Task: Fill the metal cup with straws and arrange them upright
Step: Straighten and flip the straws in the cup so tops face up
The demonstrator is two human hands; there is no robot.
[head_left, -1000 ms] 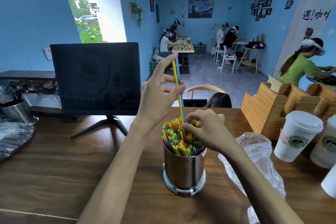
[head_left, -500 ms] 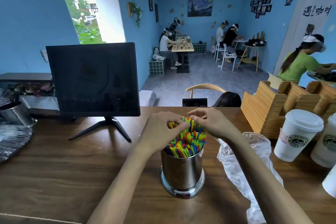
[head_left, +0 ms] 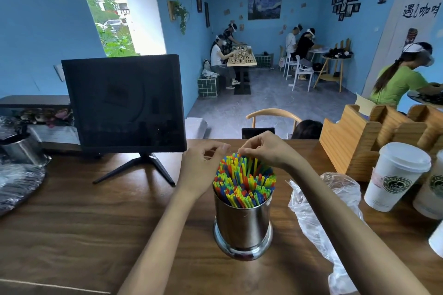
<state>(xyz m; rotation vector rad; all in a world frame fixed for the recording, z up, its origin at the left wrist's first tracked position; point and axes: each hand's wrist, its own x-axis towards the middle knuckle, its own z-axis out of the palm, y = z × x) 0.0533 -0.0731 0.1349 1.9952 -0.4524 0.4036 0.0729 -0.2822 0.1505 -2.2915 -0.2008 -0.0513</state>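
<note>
Hard to tell exactly what my fingertips are doing: my right hand (head_left: 268,151) hides the far tips of the straws (head_left: 244,182), and its thumb and forefinger look pinched on a tip or two at the back of the bunch. Left hand (head_left: 203,170) sits just beside the bunch on its left, fingers curled, forefinger reaching toward the right hand; can't tell whether it holds a straw or only touches the bunch, since the straws block its palm side. Metal cup (head_left: 243,223) stands upright on the wooden surface (head_left: 84,223), roughly centre, btwn my forearms, packed w/ red, blue, green and yellow straws standing more or less upright, a few leaning. Both forearms run in from the bottom edge, elbows cut off. Crumpled clear plastic bag (head_left: 318,206) lies just right of the cup, partly under my right arm. Dark monitor (head_left: 124,103) stands at back left; lidded paper cups (head_left: 398,175) at right, the outer ones cut off by the frame edge.
</note>
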